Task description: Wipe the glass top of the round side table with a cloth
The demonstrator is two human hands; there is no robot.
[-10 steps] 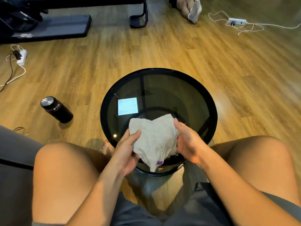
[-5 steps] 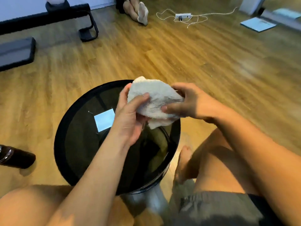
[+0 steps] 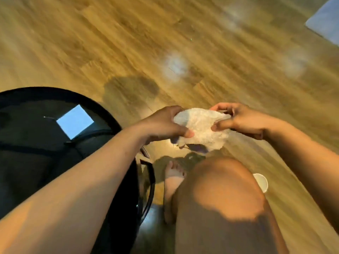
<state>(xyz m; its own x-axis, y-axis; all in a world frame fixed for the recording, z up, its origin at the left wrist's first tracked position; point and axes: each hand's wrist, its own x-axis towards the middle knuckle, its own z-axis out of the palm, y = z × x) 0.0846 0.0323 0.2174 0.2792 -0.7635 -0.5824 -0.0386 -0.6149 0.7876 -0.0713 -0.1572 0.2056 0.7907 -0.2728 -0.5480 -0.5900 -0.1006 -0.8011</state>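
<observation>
The round side table (image 3: 27, 143) with its dark glass top and black rim lies at the left of the head view; a bright square reflection shows on the glass. An off-white cloth (image 3: 201, 131) hangs in the air to the right of the table, above the floor and my right knee. My left hand (image 3: 163, 123) grips the cloth's left side and my right hand (image 3: 240, 120) pinches its right side. The cloth does not touch the glass. My left forearm crosses over the table's right edge.
Wooden floor fills the top and right. A small white cup (image 3: 261, 182) stands on the floor beside my right knee. My bare foot (image 3: 172, 173) rests next to the table's base. A pale flat sheet (image 3: 326, 21) lies at the top right corner.
Both hands have carried the cloth from over the glass to the right, off the table. The view has swung right, so the table now sits at the left.
</observation>
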